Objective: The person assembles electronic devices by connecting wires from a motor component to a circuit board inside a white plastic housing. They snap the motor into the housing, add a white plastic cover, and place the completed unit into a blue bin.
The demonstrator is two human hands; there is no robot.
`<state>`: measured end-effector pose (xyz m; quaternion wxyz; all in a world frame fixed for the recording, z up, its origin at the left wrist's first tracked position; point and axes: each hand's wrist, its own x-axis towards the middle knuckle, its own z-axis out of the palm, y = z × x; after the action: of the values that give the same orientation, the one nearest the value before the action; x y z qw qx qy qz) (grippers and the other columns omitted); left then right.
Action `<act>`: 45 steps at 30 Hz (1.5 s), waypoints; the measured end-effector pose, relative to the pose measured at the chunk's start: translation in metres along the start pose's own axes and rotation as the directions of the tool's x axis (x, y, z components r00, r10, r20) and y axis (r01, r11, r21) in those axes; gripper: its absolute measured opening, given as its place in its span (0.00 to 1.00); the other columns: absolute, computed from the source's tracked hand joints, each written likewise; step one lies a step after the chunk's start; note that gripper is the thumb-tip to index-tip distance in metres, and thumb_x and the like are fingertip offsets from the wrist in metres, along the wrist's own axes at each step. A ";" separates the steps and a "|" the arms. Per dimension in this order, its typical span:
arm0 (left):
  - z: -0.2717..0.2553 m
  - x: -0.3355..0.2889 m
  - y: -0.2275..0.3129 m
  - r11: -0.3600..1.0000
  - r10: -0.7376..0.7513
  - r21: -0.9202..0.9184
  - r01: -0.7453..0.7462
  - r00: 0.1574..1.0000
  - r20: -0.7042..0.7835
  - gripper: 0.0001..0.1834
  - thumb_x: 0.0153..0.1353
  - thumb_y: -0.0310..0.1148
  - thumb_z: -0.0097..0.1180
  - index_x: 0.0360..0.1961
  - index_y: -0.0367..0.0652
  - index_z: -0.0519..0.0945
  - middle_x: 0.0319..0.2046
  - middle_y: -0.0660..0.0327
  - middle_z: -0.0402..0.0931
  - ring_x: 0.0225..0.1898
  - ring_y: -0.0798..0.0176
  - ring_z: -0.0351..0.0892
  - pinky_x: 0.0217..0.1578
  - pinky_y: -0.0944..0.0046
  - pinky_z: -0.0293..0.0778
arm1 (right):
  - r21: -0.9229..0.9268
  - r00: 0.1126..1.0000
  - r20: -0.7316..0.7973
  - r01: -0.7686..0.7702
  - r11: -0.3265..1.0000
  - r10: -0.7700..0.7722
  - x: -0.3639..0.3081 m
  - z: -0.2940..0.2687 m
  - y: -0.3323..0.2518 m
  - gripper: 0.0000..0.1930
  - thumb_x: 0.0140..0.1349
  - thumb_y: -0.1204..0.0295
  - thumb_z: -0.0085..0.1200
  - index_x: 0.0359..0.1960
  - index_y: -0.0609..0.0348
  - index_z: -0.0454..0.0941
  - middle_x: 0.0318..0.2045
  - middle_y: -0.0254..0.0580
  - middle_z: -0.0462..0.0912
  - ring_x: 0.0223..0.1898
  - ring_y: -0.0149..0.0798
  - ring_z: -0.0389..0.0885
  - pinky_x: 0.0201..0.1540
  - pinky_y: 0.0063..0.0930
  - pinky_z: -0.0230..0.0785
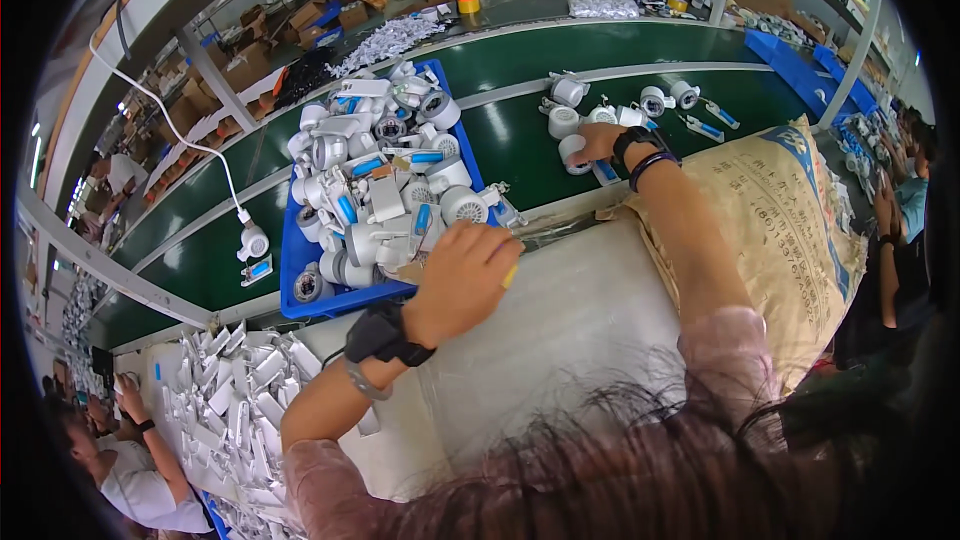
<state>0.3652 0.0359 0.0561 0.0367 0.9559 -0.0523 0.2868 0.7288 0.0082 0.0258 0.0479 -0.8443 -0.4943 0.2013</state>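
My left hand hovers over the near right corner of a blue tray, its fingers curled. A bit of yellow shows at its fingertips, but what they hold is hidden. White round-headed housings with slotted grilles, some with blue battery cells attached, are heaped in the tray; one grille faces up just beyond this hand. Farther right, my right hand reaches across the green conveyor belt and grips a white round housing. Several similar housings and loose blue cells lie around it.
Slim white plastic parts are piled at the left. A printed brown sack stands beside my right arm. A white cable hangs to a housing on the belt. Blue bins stand far right; co-workers sit at both sides.
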 end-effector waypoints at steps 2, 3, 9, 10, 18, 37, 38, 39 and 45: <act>0.021 0.008 0.008 1.000 0.014 0.009 -0.014 1.000 0.004 0.19 0.47 0.26 0.60 0.43 0.41 0.76 0.40 0.55 0.74 0.45 0.51 0.72 0.49 0.53 0.67 | -0.049 0.998 -0.048 0.048 0.998 -0.051 0.012 0.015 -0.016 0.39 0.40 0.50 0.70 0.52 0.63 0.73 0.47 0.58 0.79 0.49 0.54 0.79 0.49 0.40 0.72; 0.033 0.016 0.015 0.998 0.009 -0.059 -0.006 0.998 0.067 0.18 0.47 0.26 0.60 0.42 0.41 0.76 0.40 0.56 0.74 0.44 0.52 0.72 0.48 0.53 0.67 | -0.105 0.994 -0.093 0.045 0.993 -0.055 0.010 0.020 -0.010 0.41 0.37 0.49 0.72 0.52 0.62 0.73 0.47 0.57 0.79 0.49 0.54 0.79 0.49 0.40 0.72; 0.066 0.009 0.042 0.968 0.023 -0.251 0.008 0.993 0.120 0.17 0.49 0.27 0.59 0.43 0.39 0.75 0.41 0.55 0.74 0.44 0.51 0.72 0.46 0.55 0.69 | -0.170 0.949 0.031 0.315 0.934 -0.314 -0.006 0.024 -0.005 0.41 0.32 0.56 0.74 0.49 0.66 0.72 0.39 0.56 0.81 0.42 0.51 0.83 0.42 0.37 0.75; 0.061 0.003 0.044 0.943 -0.105 -0.298 0.145 0.984 0.145 0.21 0.50 0.27 0.59 0.47 0.39 0.73 0.45 0.54 0.73 0.45 0.52 0.72 0.47 0.56 0.69 | -0.011 0.957 0.107 0.273 0.962 -0.270 -0.021 0.018 -0.016 0.40 0.35 0.55 0.74 0.49 0.66 0.72 0.37 0.54 0.81 0.38 0.47 0.84 0.38 0.34 0.76; 0.042 -0.020 0.066 0.544 -0.641 -0.650 0.530 0.763 0.086 0.51 0.46 0.35 0.70 0.64 0.29 0.51 0.61 0.39 0.54 0.63 0.41 0.56 0.62 0.52 0.58 | 0.780 0.774 0.266 0.177 0.600 -0.575 -0.161 -0.003 -0.082 0.34 0.54 0.52 0.65 0.54 0.64 0.68 0.45 0.47 0.77 0.38 0.37 0.83 0.38 0.27 0.79; -0.033 -0.109 0.120 -0.096 -0.653 -0.703 0.704 0.489 0.579 0.12 0.65 0.29 0.51 0.48 0.37 0.75 0.39 0.62 0.78 0.35 0.72 0.78 0.33 0.71 0.73 | 0.918 0.625 0.249 0.092 0.387 -0.739 -0.276 0.056 -0.124 0.25 0.62 0.50 0.55 0.48 0.60 0.74 0.43 0.36 0.78 0.44 0.27 0.76 0.44 0.24 0.72; -0.026 -0.115 0.121 -0.065 -0.674 -0.726 0.685 0.506 0.538 0.14 0.65 0.29 0.52 0.50 0.37 0.74 0.40 0.62 0.77 0.36 0.72 0.78 0.34 0.71 0.73 | 0.877 0.653 0.287 0.115 0.466 -0.701 -0.276 0.061 -0.127 0.24 0.61 0.52 0.57 0.47 0.60 0.74 0.42 0.35 0.79 0.41 0.28 0.77 0.42 0.24 0.73; -0.019 -0.125 0.120 -0.032 -0.696 -0.747 0.664 0.521 0.493 0.15 0.65 0.29 0.52 0.51 0.37 0.73 0.41 0.62 0.77 0.37 0.71 0.78 0.36 0.72 0.73 | 0.830 0.680 0.320 0.135 0.541 -0.660 -0.273 0.066 -0.131 0.22 0.61 0.54 0.59 0.47 0.60 0.74 0.41 0.34 0.79 0.38 0.28 0.78 0.41 0.23 0.73; -0.080 -0.087 0.110 0.398 -0.580 -0.551 0.733 0.667 0.469 0.20 0.59 0.28 0.57 0.54 0.40 0.72 0.50 0.59 0.72 0.48 0.64 0.74 0.47 0.65 0.71 | 0.578 0.758 0.206 0.416 0.702 -0.619 -0.225 0.021 -0.073 0.17 0.60 0.65 0.61 0.47 0.59 0.75 0.37 0.33 0.80 0.37 0.27 0.77 0.41 0.21 0.71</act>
<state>0.2367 -0.0581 0.0789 0.5022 0.8289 0.2220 0.1070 0.5645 -0.1494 0.0931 0.2220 -0.5673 -0.6451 0.4612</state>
